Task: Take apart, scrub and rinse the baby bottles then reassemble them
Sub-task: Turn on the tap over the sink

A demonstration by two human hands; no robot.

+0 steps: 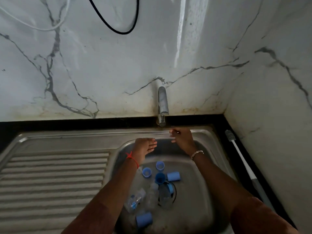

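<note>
Baby bottles (152,195) lie in pieces at the bottom of the sink (67,136), the clear bodies on their sides and the blue caps (146,172) scattered round them; I judge they are down there so that water can run over them and nothing rolls away. My left hand (146,146) hovers over the far edge of the basin, fingers straight and together, holding nothing. My right hand (181,138) reaches up just below the tap (163,102); it is blurred, but the fingers look loosely spread and empty, probably on their way to the tap, since rinsing needs the water on. The long white brush (243,159) lies on the dark table beside the sink, close to my right arm, handy for scrubbing. The ribbed drainboard (50,174) on my left seems the natural place to set the washed parts; nothing has been reassembled yet.
</note>
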